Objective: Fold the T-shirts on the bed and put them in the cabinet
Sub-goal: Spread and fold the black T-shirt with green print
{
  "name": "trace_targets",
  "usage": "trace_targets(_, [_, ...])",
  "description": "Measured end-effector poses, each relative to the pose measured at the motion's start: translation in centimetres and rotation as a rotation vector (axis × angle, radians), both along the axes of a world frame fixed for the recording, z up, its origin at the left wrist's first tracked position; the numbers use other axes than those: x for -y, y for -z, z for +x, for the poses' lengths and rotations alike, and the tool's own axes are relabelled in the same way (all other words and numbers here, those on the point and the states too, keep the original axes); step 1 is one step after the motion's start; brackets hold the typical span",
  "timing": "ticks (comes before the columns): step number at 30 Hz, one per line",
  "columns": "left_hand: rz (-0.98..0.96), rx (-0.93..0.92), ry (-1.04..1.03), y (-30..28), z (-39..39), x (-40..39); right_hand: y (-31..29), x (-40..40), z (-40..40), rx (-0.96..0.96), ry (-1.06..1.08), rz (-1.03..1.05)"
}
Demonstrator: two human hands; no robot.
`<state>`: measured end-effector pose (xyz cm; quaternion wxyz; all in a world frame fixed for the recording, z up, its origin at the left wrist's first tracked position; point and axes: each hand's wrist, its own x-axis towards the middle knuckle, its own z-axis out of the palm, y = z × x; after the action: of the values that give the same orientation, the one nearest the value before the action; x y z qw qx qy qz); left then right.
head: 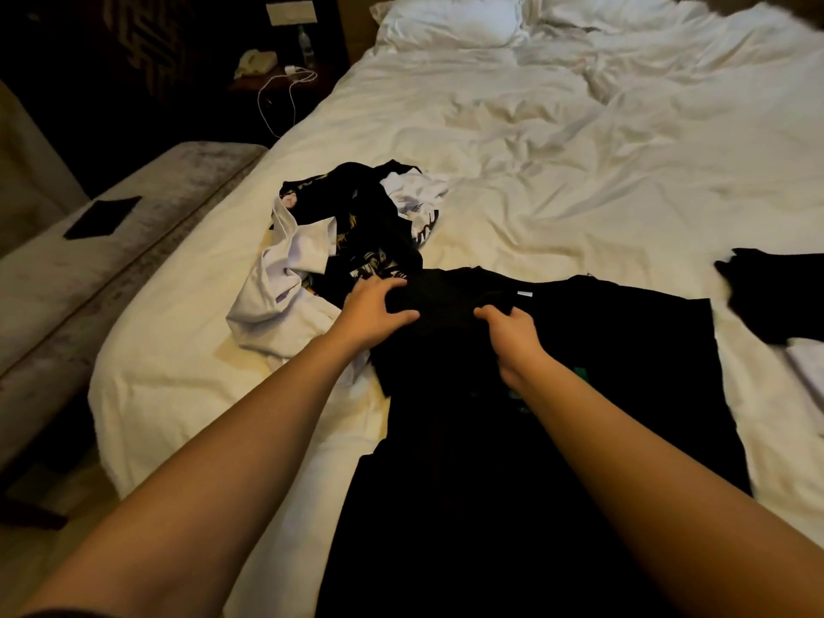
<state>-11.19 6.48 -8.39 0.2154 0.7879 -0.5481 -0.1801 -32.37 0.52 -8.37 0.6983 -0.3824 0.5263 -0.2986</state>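
A black T-shirt [557,394] is lying flat on the near part of the bed [535,149], its long axis running near to far, collar far. The left hand [379,312] and right hand [512,336] are both gripping fabric by the collar, fingers curled. A heap of unfolded shirts [339,243] is lying just left. The cabinet is out of view.

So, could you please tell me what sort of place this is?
Probably a hotel bedroom: a large bed with white pillows, a nightstand holding a phone and bottle, and an upholstered bench alongside.
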Motion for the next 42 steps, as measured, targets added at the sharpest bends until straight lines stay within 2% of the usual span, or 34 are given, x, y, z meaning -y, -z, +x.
trace_targets(2, [-0.017,0.157,0.037,-0.2,-0.3,0.8,0.6,0.3,-0.5,-0.035,0.045,-0.004])
trace_targets(3, [-0.052,0.167,0.043,-0.4,-0.4,1.2,1.1,0.6,-0.8,-0.059,0.072,-0.011])
trace_targets(7, [-0.203,-0.044,-0.042,-0.9,-0.7,2.4,2.6,1.5,-1.3,-0.086,0.09,-0.095])
trace_targets(10, [-0.256,-0.015,-0.128,-0.7,-0.8,3.0,2.9,2.2,-1.1,-0.104,0.108,-0.167])
trace_targets(12, [-0.213,-0.02,-0.243,-0.3,-1.0,3.1,3.1,2.8,-1.0,-0.152,0.148,-0.198])
trace_targets(15, [-0.037,-0.151,-0.41,0.5,-0.9,2.9,3.4,3.6,-0.9,-0.137,0.186,-0.174])
trace_targets(17, [0.044,-0.322,-0.387,0.9,-0.8,2.6,3.7,3.9,-0.7,-0.139,0.206,-0.155])
trace_targets(19, [-0.034,-0.423,-0.38,1.5,-0.6,2.5,3.8,3.7,-0.3,-0.165,0.238,-0.083])
trace_targets(22, [-0.182,-0.37,-0.35,1.5,-0.5,2.2,3.8,3.0,0.4,-0.18,0.219,0.06])
trace_targets(24, [-0.248,-0.365,-0.341,1.2,-0.4,2.3,3.7,2.9,0.5,-0.179,0.197,0.084])
trace_targets(28, [-0.25,-0.3,-0.335,0.5,-0.6,2.8,3.2,3.1,0.7,-0.143,0.165,-0.016])
trace_targets(32, [-0.19,-0.234,-0.295,0.4,-1.4,2.9,3.4,3.3,0.5,-0.21,0.147,-0.167])
trace_targets(35, [-0.133,-0.298,-0.299,1.1,-1.9,2.4,3.9,3.5,0.3,-0.274,0.114,-0.165])
trace_targets(39, [-0.111,-0.406,-0.33,2.5,-1.9,1.3,3.7,3.3,-0.1,-0.495,0.135,-0.325])
trace_targets(42, [-0.126,-0.508,-0.338,2.6,-1.3,0.6,3.3,3.2,-0.1,-0.343,0.136,-0.249])
